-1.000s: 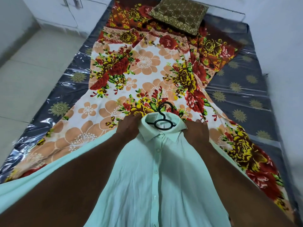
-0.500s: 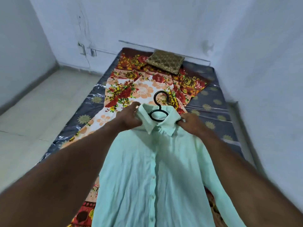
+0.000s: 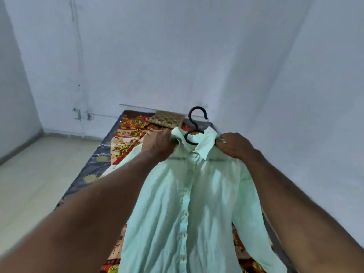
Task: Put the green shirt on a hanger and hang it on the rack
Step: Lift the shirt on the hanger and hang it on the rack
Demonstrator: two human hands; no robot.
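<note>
The pale green shirt [image 3: 189,203] hangs in the air in front of me, buttoned, on a black hanger [image 3: 194,125] whose hook sticks up out of the collar. My left hand [image 3: 157,143] grips the shirt's left shoulder by the collar. My right hand [image 3: 233,144] grips the right shoulder at the collar's other side. The hanger's arms are hidden inside the shirt. No rack is in view.
Below lies a mattress [image 3: 94,168] in grey plastic wrap, covered by a floral sheet [image 3: 128,138], with a brown-gold pillow [image 3: 167,121] at its far end. White walls stand ahead and to the right. Pale tiled floor [image 3: 33,174] lies to the left.
Both hands have lifted the shirt with the hanger up off the bed. My view has tilted up from the mattress toward the far wall.
</note>
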